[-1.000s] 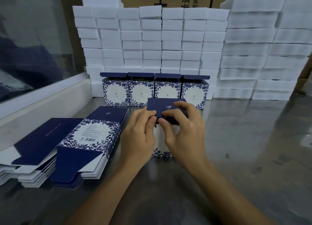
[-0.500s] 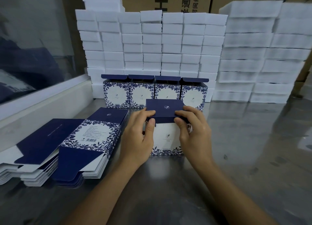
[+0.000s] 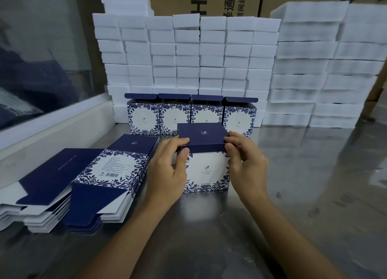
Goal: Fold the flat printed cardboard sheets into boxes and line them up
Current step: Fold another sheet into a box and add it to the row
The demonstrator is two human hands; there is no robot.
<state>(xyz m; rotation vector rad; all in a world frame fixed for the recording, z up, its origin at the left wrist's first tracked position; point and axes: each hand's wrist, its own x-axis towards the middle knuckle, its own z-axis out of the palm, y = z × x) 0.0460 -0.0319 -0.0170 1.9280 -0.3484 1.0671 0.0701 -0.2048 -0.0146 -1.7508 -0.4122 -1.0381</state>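
Where glossy flat sheets [image 3: 100, 180] fan in layered stacks at left, I see navy flaps, white floral panels. Left hand [image 3: 167, 169] pinches left lid corner of folded box [image 3: 206, 165], thumb on front face; right hand [image 3: 245, 165] pinches right corner. Since half second ago, lid tucked flatter, thumbs lower. Box upright mid-table, near row of four open boxes [image 3: 190, 116]. Foam blocks [image 3: 188, 54] wall rear. Bare steel tabletop [image 3: 314, 184] right.
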